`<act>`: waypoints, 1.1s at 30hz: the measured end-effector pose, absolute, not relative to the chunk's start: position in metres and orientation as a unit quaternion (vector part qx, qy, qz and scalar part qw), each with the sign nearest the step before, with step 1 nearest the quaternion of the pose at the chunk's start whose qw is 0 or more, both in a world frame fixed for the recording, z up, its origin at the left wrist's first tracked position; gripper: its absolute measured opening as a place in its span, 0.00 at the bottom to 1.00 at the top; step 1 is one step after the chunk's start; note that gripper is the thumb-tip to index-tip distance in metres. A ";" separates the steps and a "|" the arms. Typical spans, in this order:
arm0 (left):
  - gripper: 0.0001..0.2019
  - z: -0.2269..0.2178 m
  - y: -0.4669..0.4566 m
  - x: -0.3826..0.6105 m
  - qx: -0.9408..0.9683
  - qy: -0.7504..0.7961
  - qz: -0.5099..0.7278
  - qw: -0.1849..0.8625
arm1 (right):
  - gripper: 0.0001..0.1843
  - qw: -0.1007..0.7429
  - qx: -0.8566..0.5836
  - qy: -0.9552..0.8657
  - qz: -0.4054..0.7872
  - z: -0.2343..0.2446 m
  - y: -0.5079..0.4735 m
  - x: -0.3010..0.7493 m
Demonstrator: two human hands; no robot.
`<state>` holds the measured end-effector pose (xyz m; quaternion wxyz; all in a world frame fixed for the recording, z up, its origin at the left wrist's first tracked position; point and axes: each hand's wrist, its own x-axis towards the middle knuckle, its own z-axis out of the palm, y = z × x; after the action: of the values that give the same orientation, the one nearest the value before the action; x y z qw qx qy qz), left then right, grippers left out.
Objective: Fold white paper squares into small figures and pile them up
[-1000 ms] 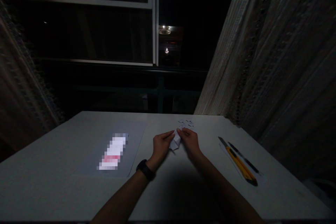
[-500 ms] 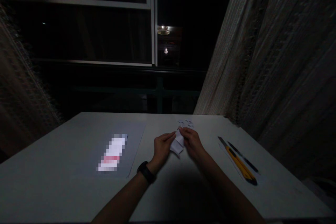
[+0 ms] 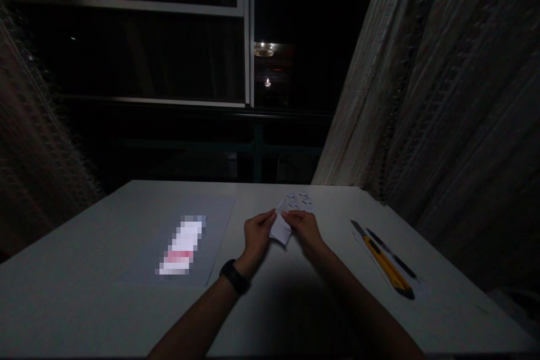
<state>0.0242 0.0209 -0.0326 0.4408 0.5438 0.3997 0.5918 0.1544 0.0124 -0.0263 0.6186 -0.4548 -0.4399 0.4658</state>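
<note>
A small folded piece of white paper [image 3: 280,232] is held up between my two hands, above the middle of the table. My left hand [image 3: 258,232], with a dark band on its wrist, pinches the paper's left edge between thumb and fingers. On the other side my right hand [image 3: 304,229] grips it with thumb and fingertips. Just behind the hands, small white paper pieces with dark marks [image 3: 300,200] lie on the table. Shadow and fingers hide some of the folds.
On the white table [image 3: 126,320], a bright blurred-out screen [image 3: 182,244] lies on a large paper sheet [image 3: 217,230] at left. A yellow utility knife [image 3: 386,264] and a dark pen [image 3: 390,253] lie at right. Curtains [image 3: 358,79] flank the dark window.
The folded paper has turned between my fingers and shows a plainer face. Both hands have shifted slightly left, and more of the marked pieces behind them shows.
</note>
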 end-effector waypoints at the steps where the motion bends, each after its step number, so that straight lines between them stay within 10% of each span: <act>1: 0.14 -0.033 0.021 0.024 0.548 0.400 0.591 0.436 | 0.16 0.620 -0.457 -0.443 0.458 -0.027 0.012 0.154; 18: 0.22 -0.034 0.017 0.020 0.834 0.367 0.413 -0.007 | 0.15 0.619 -0.532 -0.513 0.264 -0.028 0.015 0.159; 33: 0.15 0.005 0.032 0.050 0.676 0.409 0.534 0.300 | 0.11 0.649 -0.542 -0.469 0.255 -0.030 0.007 0.145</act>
<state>0.0502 0.0322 0.0049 0.3005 0.6760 0.4089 0.5344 0.1454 0.0065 -0.0301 0.6488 -0.5422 -0.4690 0.2553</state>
